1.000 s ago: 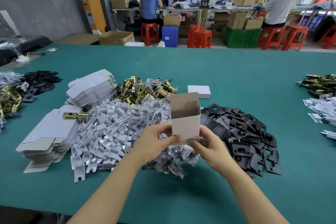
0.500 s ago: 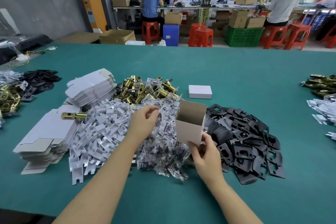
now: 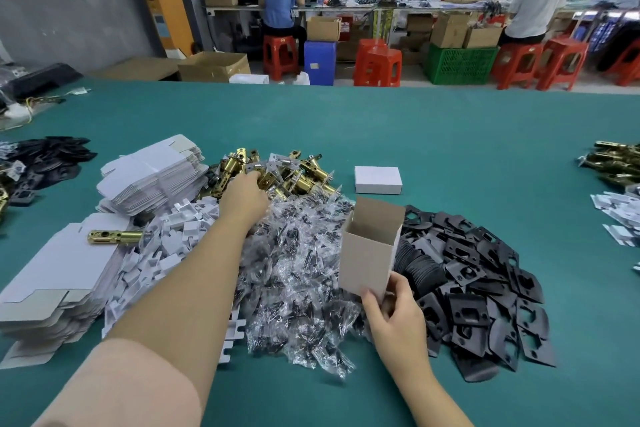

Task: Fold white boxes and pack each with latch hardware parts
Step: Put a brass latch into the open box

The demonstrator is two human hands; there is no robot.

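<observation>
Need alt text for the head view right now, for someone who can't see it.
The right hand holds an open folded box upright while the left hand reaches into the brass latch pile, above bagged screws.

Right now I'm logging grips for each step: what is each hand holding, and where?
The right hand pinches the open box at its bottom corner. The left hand reaches into the brass latch pile; whether it grips one cannot be told.
</observation>
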